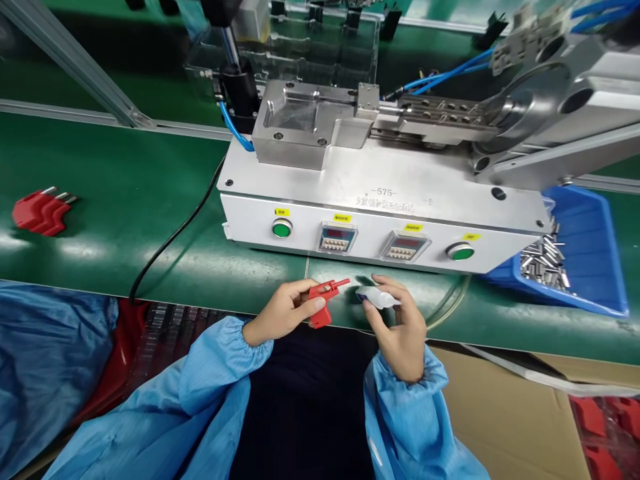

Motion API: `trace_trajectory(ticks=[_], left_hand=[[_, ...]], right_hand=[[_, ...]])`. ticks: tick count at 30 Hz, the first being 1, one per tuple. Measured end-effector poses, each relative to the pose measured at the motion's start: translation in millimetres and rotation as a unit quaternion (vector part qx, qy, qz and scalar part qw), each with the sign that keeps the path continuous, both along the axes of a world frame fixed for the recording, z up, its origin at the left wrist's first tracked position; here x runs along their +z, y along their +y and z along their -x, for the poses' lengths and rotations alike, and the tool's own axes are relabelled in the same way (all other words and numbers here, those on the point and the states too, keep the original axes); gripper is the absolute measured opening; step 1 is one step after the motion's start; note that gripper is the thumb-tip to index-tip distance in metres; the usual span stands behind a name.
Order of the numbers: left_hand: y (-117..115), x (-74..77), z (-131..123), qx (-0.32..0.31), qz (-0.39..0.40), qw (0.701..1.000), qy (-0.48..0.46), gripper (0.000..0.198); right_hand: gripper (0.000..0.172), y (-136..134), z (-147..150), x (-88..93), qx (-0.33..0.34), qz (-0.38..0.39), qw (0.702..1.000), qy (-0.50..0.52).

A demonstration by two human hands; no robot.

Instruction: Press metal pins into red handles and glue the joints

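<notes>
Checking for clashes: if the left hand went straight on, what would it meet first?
Probably the white piece held in the right hand: the left hand and its red plastic part point that way, though depth is unclear.

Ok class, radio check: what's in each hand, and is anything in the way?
Left hand gripping red plastic part. Right hand pinching small white piece. Machine's white front panel directly ahead of both hands.
</notes>
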State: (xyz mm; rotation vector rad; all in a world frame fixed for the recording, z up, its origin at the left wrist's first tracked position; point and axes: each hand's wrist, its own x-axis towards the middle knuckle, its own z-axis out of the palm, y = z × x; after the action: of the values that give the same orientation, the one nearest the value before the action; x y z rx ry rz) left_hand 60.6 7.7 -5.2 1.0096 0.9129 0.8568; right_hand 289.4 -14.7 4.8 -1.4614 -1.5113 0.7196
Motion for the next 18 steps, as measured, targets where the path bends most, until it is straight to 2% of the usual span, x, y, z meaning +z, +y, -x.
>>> trace_trajectory(ticks=[3, 6, 9, 12, 18], left_hand=[[-4.0, -2.2, 1.1, -0.001, 0.001, 1.000, -0.002, 0.059], [-6.3, -4.9, 1.7, 0.009, -0.018, 1.000, 0.004, 0.060], [-6.6, -6.2, 2.0, 0.013, -0.042, 0.999, 0.021, 0.058], [-6.2, -6.8, 2.4, 0.013, -0.069, 0.997, 0.040, 0.059], [-6.6, -8.9, 3.7, 0.014, -0.121, 0.989, 0.083, 0.060]], right_hand=[[0.020, -11.2, 1.6, 9.4, 0.015, 0.041, 0.996, 0.074], [0.024, -23.4, -1.9, 17.9, -0.008, 0.043, 0.998, 0.034], [0.029, -30.7, -5.3, 16.8, -0.060, 0.015, 0.998, 0.029], [0.034, -28.7, -3.9, 9.5, -0.098, -0.020, 0.989, 0.108], [0.036, -10.8, 9.9, 7.4, -0.088, -0.004, 0.960, 0.266]])
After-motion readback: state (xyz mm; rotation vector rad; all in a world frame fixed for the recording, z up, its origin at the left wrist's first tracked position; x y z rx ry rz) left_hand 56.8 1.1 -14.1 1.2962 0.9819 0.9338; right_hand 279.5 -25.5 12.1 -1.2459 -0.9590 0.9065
